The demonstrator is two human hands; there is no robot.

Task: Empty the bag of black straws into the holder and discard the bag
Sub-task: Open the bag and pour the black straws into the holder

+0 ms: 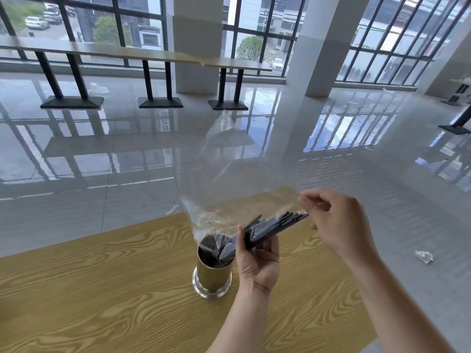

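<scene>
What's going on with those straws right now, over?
Left hand grips straws, tilted toward holder. Right hand pinches clear bag at top. Nothing blocking holder.

the holder (213,273) hides the lower straws (270,229), and the clear bag (229,189) blurs into the floor up top

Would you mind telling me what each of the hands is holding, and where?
Left hand grips the black straws around mid-bundle, through the bag; right hand pinches the clear bag beside the straws' upper ends.
</scene>
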